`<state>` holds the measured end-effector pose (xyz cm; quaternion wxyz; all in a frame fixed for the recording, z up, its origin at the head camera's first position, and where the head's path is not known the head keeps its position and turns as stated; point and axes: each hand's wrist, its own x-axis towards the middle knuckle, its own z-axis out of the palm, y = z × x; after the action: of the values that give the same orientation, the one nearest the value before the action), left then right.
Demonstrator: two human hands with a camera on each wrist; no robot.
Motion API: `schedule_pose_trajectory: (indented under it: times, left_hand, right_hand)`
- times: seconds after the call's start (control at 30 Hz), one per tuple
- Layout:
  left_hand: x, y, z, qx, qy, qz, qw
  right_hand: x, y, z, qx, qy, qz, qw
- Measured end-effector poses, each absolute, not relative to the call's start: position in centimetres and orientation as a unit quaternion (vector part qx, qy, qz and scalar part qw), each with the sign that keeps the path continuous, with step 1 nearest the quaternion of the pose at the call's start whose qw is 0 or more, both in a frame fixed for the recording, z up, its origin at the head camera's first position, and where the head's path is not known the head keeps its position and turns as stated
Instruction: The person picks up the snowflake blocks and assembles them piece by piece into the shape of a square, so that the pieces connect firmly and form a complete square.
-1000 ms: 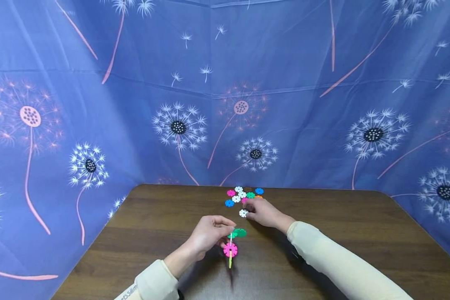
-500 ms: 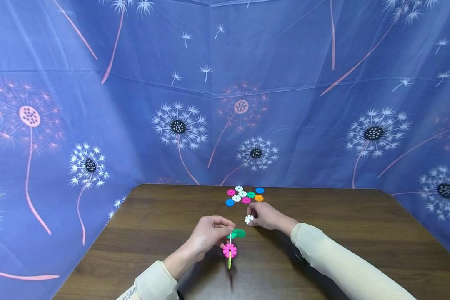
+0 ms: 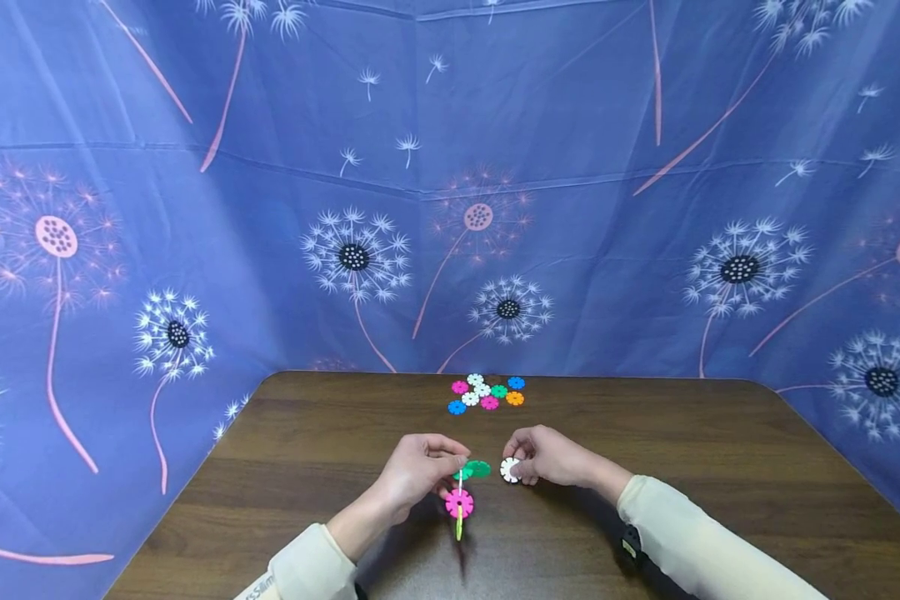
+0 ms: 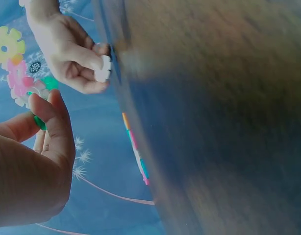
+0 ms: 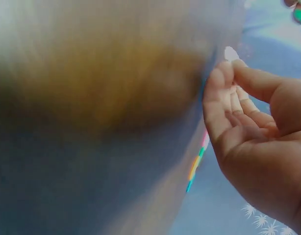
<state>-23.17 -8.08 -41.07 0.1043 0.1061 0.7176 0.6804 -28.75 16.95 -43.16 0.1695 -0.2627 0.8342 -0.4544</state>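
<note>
My left hand [image 3: 418, 471] pinches a green notched disc [image 4: 39, 122] between thumb and fingers. That disc is part of a joined chain with another green disc [image 3: 481, 469], a pink disc [image 3: 460, 503], a white piece seen edge-on and a yellow disc [image 4: 8, 48] at the near end. To the right, my right hand [image 3: 551, 456] pinches a white notched disc [image 3: 509, 470] by its edge, held upright and apart from the chain. The left wrist view shows the thumb of the right hand across the face of the white disc [image 4: 103, 69].
Several loose notched discs lie flat at the far edge of the brown table [image 3: 330, 433]: among them a blue disc [image 3: 457, 407], an orange disc [image 3: 515, 398] and a white disc [image 3: 470, 399]. A blue dandelion-print cloth [image 3: 607, 250] hangs behind.
My right hand has picked up the white disc from near the loose pile and brought it nearer, to the right of the chain. The left hand and its chain have stayed nearly still.
</note>
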Motion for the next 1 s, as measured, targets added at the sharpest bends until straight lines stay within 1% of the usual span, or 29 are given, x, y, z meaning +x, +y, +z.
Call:
schedule_pose_trajectory:
  times: [0.2, 0.3, 0.57, 1.0]
  left_hand:
    - [-23.2, -8.0, -41.2, 0.106, 0.716, 0.682, 0.106]
    - [-23.2, -7.9, -41.2, 0.105, 0.716, 0.682, 0.107]
    - [-22.9, -7.6, -41.0, 0.108, 0.712, 0.685, 0.108]
    - [-22.9, -7.2, -41.0, 0.099, 0.712, 0.686, 0.110]
  right_hand:
    - [-26.4, 17.0, -42.5, -0.219, 0.758, -0.567, 0.238]
    - [-25.6, 17.0, -42.2, -0.219, 0.737, -0.589, 0.250]
    - [-24.3, 16.8, -42.1, -0.224, 0.719, -0.619, 0.225]
    - [-24.1, 16.5, -42.1, -0.213, 0.697, -0.649, 0.219]
